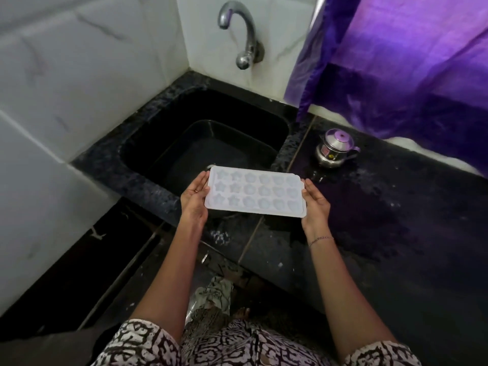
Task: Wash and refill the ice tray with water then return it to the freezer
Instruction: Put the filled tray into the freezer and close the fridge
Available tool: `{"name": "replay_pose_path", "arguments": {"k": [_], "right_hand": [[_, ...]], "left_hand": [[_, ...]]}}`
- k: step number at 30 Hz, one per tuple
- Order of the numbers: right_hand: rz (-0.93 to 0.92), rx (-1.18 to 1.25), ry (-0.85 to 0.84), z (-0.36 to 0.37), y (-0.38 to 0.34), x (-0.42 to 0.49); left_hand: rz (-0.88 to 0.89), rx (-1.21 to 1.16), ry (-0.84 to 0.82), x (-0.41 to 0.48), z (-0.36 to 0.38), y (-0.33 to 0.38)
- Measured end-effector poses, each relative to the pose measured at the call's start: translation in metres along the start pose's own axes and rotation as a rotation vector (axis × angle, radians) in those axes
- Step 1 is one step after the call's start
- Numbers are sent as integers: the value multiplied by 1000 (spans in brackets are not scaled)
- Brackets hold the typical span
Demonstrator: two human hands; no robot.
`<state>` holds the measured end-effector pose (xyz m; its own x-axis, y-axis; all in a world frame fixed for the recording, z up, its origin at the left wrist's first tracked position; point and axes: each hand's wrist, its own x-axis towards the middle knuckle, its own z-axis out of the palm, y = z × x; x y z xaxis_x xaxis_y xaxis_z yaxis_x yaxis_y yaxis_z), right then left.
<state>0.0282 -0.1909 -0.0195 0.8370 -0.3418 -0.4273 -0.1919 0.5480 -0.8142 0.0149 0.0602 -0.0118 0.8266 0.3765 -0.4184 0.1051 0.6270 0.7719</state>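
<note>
A pale translucent ice tray (254, 191) with star and flower shaped cells is held level over the front edge of the black sink (148, 122). My left hand (195, 199) grips its left short end and my right hand (315, 203) grips its right short end. A black tub (219, 128) sits inside the sink, right behind the tray. The chrome tap (237, 30) curves out of the tiled wall above the sink, and no water runs from it. I cannot tell whether the cells hold water.
A small steel kettle (335, 149) with a purple lid stands on the wet black counter (396, 207) to the right of the sink. A purple curtain (409, 62) hangs at the upper right. White tiled walls (66, 75) close the left and back sides.
</note>
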Motion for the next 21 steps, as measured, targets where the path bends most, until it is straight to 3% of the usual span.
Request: {"name": "replay_pose_path", "arguments": {"k": [21], "right_hand": [[313,-329,-623,64,65,-79]], "left_hand": [[321,-421,649,-177,-125,0]]}}
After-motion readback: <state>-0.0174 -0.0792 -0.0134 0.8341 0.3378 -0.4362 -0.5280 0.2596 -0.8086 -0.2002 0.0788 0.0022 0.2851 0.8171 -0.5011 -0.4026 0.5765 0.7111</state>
